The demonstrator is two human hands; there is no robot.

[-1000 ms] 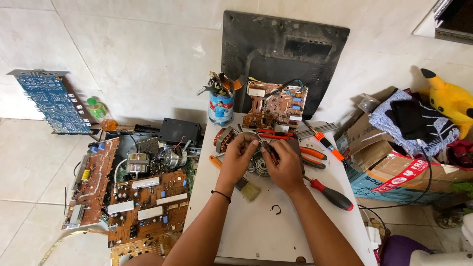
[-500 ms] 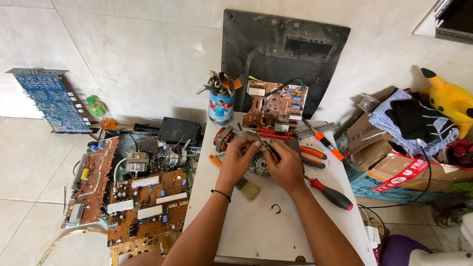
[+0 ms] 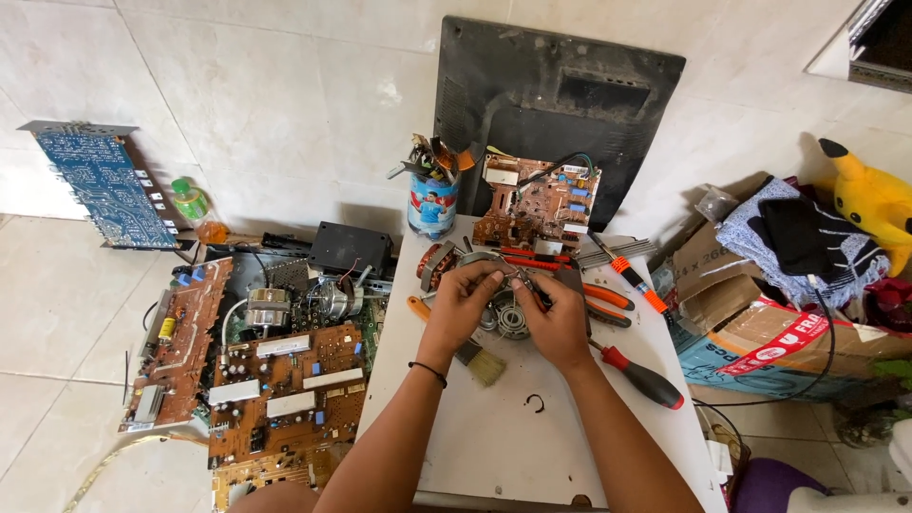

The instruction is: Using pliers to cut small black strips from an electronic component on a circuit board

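Hands together over white table [image 3: 494, 418]: left hand [image 3: 463, 302] and right hand [image 3: 556, 318] both clamped on small motor part [image 3: 508, 309], steadying it; brush [image 3: 475, 361] nearby.

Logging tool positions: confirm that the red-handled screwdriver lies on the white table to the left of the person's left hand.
Not right. The head view shows the red-handled screwdriver on the white table, but beside the right hand, on its right, not left of the left hand.

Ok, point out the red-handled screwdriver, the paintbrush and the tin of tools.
Red-handled screwdriver [image 3: 646, 378], head view, on its handle.
Paintbrush [image 3: 484, 367], head view, on its bristles.
Tin of tools [image 3: 432, 206], head view, on its side.
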